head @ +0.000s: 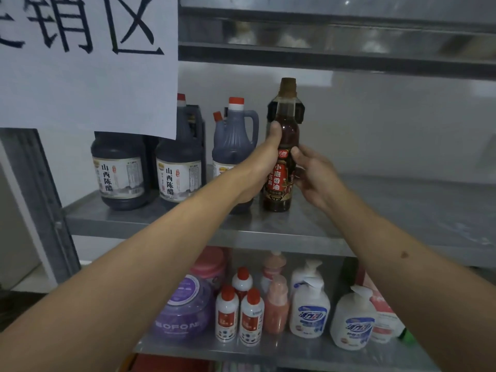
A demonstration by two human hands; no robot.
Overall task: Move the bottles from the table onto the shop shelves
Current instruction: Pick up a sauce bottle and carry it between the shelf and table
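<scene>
Sesame oil bottle: tall, dark, red label, brown cap; upright on the steel middle shelf, base on the surface, right of the vinegar jugs.

Left to right:
- Paper sign, large black characters, hangs over the shelf's upper left.
- Two dark vinegar jugs, white labels, at the shelf's left end.
- Handled jug, red cap, just beside the bottle and partly behind my wrist.
- My left hand: wrapped around the bottle's left side, thumb up along the shoulder, remaining fingers curled behind, out of sight.
- My right hand: against the bottle's right side at label height, thumb tip on the label's upper edge; fingers curl toward the back, and I cannot tell how tightly they press.

Lower shelf: purple tub, small red-capped white bottles, pink and white pump dispensers.
</scene>
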